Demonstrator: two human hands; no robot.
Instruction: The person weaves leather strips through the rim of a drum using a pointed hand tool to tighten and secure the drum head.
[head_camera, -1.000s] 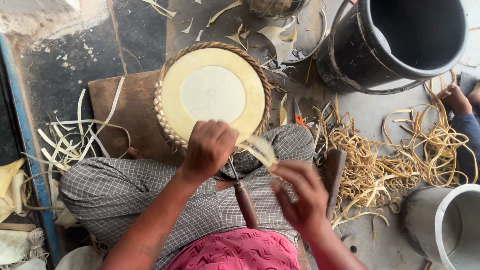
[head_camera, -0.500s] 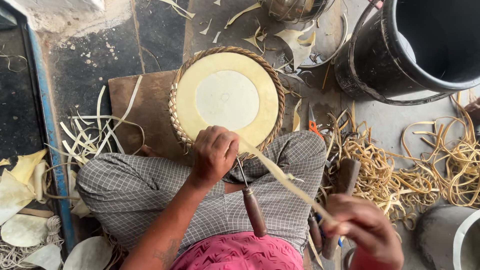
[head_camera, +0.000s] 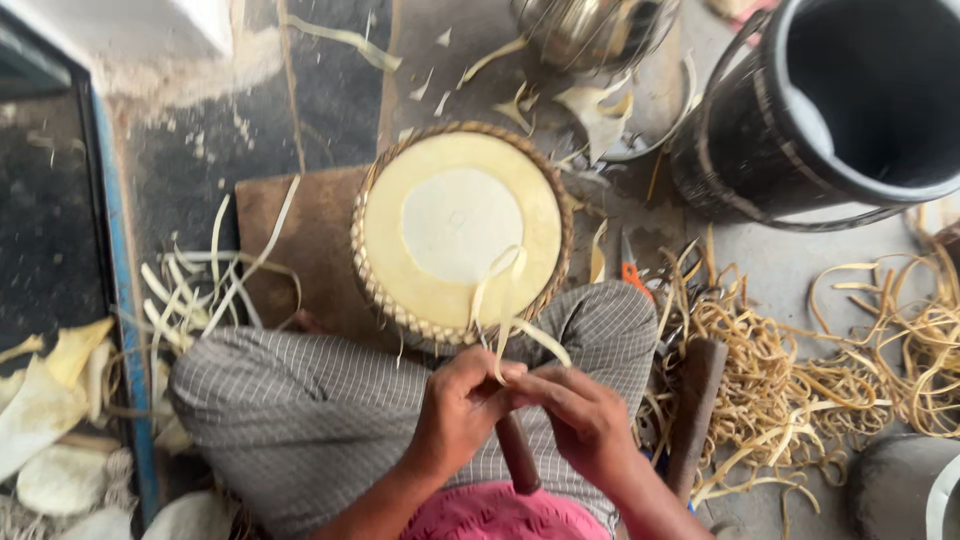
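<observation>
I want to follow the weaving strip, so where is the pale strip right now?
In the head view, the pale strip loops over the near rim of the round woven piece, pinched below between the left hand and right hand.

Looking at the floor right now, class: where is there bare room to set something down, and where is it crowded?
Bare dark floor lies between the blue bar and the round woven tray, above the brown board. Grey floor is open below the black bucket. The right is crowded with curled strips; both hands fill the lap.
</observation>
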